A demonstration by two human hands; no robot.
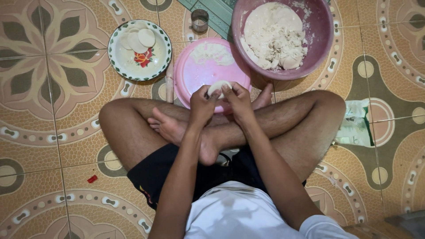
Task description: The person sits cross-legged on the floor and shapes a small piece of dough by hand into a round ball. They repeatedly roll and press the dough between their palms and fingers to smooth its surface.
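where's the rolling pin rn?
The rolling pin lies on the floor tiles in the upper middle of the head view, wedged between the flowered plate and the pink tray, just beyond the person's left knee.

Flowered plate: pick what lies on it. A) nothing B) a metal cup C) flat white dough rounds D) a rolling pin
C: several flat dough rounds lie stacked on the flowered plate, while the rolling pin lies on the floor beside it and the metal cup stands apart on the tiles.
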